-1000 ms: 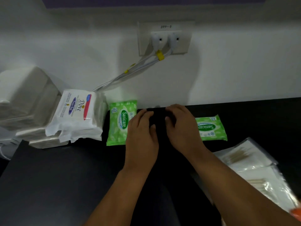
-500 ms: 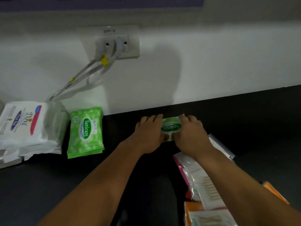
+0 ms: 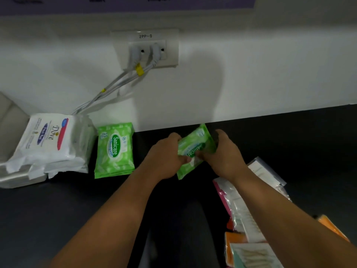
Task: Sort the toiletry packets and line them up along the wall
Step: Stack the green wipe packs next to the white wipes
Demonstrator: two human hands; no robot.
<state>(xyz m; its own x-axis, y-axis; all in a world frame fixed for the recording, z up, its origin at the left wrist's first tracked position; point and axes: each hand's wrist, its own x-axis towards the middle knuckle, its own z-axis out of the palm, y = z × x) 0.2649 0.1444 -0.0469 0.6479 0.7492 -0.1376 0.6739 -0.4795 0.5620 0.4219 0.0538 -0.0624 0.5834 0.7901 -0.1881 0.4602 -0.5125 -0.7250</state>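
Your table (image 3: 289, 136) is dark and runs up to a white wall. At its left, white Dove packs (image 3: 48, 144) lie stacked, with a green Sanicare packet (image 3: 115, 149) just beside them, flat. At your right, clear cotton-swab bags (image 3: 245, 209) and orange packets (image 3: 232, 242) lie overlapping.

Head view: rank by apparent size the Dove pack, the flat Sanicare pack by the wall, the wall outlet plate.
1. Dove pack
2. Flat Sanicare pack
3. Outlet plate, though it sits farther from the camera, so its true size is unsure.
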